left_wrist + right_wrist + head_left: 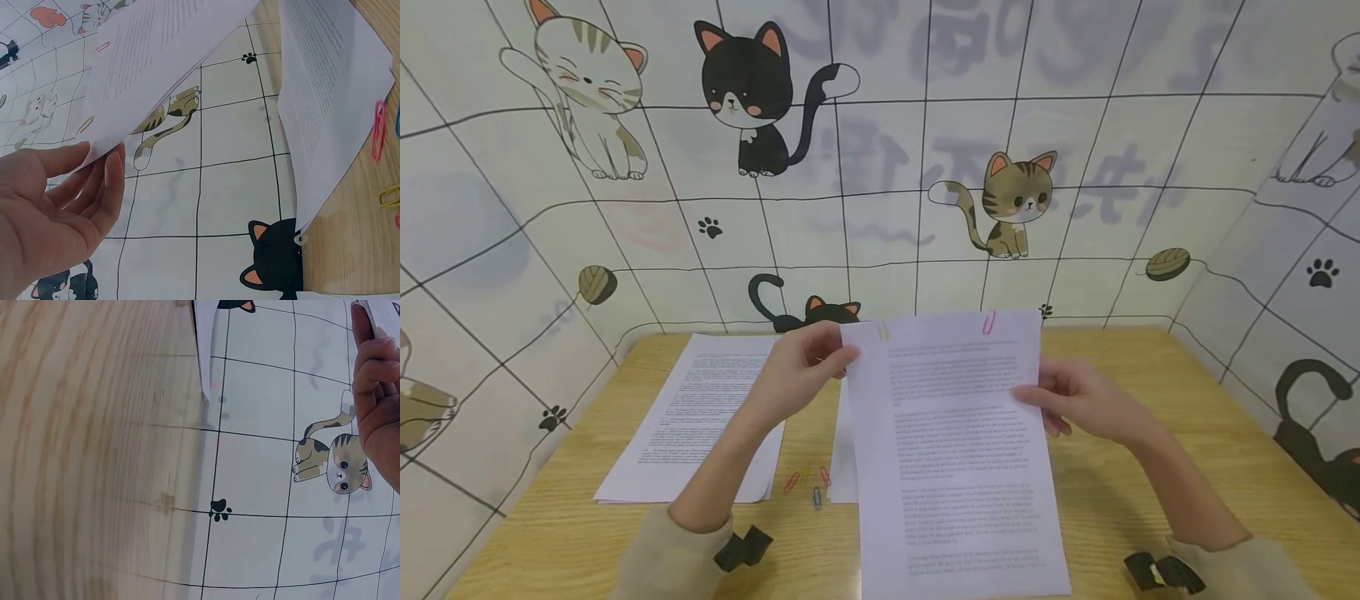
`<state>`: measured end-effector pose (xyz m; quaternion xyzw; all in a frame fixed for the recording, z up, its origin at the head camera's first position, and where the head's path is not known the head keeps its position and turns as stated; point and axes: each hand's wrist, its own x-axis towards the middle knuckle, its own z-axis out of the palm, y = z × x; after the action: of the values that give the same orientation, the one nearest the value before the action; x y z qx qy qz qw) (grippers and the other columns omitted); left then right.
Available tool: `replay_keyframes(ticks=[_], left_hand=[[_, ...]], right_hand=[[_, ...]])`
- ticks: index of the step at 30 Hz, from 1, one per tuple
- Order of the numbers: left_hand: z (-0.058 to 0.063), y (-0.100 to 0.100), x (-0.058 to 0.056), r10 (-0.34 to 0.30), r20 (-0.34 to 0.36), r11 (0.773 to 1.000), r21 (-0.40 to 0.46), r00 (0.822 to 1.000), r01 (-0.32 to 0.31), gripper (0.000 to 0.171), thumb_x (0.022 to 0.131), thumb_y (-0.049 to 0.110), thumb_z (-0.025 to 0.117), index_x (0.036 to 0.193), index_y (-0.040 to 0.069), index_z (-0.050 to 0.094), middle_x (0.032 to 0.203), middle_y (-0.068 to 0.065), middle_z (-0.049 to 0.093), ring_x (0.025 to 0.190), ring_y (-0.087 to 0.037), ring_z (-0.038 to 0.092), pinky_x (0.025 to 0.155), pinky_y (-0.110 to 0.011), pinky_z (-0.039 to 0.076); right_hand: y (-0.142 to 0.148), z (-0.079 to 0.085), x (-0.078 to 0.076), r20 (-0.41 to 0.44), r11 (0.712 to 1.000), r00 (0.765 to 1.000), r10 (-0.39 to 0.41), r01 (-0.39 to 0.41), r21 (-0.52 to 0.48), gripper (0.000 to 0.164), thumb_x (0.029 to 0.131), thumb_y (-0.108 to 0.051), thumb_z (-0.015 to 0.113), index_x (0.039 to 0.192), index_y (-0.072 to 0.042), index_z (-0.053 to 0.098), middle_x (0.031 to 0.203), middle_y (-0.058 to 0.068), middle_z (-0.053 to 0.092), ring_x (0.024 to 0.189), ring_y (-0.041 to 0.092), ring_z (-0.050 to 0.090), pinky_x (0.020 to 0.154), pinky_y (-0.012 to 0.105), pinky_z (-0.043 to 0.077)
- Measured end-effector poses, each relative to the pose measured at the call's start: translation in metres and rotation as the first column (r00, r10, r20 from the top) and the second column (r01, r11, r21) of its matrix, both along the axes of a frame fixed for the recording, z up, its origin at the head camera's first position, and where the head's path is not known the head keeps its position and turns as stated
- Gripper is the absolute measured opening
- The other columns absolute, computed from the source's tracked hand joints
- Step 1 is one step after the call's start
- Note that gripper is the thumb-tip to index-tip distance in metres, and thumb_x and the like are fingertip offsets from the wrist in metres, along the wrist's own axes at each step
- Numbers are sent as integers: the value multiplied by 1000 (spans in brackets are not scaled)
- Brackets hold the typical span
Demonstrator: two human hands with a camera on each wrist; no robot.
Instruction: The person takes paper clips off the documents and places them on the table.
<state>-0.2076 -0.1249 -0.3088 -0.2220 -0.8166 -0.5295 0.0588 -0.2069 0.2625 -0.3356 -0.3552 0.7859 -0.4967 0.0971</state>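
A printed paper stack [962, 467] is held upright over the table, with more than one layer showing at its edge in the left wrist view. Along its top edge sit a yellow paper clip [883, 332] on the left and a pink paper clip [989, 322] on the right. Thumb and fingers of my left hand [793, 367] pinch the stack near its upper left corner. Lower down, my right hand [1082, 400] pinches the right edge between thumb and fingers. In the right wrist view, only part of the right hand [378, 394] shows.
Another printed stack [700, 417] lies on the wooden table [1150, 500] at the left. Behind the held papers, more paper [844, 467] is partly hidden. Several loose clips, including a blue paper clip [817, 498], lie between them. A cat-patterned wall [880, 233] encloses the back and sides.
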Motion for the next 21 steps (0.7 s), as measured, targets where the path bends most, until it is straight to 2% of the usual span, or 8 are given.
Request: replay_keyframes(ticks=[5,8,15,21], left_hand=[[5,2,2,40,-79,998,46,996,-36,20,97,10,68,117,9,71,93,-7,69,80,-21,67,76,-33,57],[7,2,3,51,-109,998,52,993,-46,18,97,10,68,115,8,72,94,-7,70,79,-19,67,74,-29,56],[7,2,5,77,-188,997,38,979,-71,16,97,9,68,112,7,73,103,-2,72,86,-16,67,78,-29,56],[6,3,5,54,-275,999,21,960,-50,14,96,6,69,109,5,73,103,-1,73,87,-14,67,78,-30,56]], right_hand=[[-1,-3,0,-8,1000,1000,8,-8,5,17,103,2,54,117,4,63,88,9,73,47,20,51,39,25,41],[-2,-4,0,-19,1000,1000,16,-15,6,17,103,2,53,116,3,63,87,9,73,47,19,51,39,25,41],[-6,-5,-1,-15,999,999,40,-40,4,16,103,1,53,115,2,64,85,8,73,46,20,50,38,25,40],[-9,-5,2,-14,999,999,46,-46,12,14,102,1,54,112,2,64,80,8,71,45,20,48,38,24,39]])
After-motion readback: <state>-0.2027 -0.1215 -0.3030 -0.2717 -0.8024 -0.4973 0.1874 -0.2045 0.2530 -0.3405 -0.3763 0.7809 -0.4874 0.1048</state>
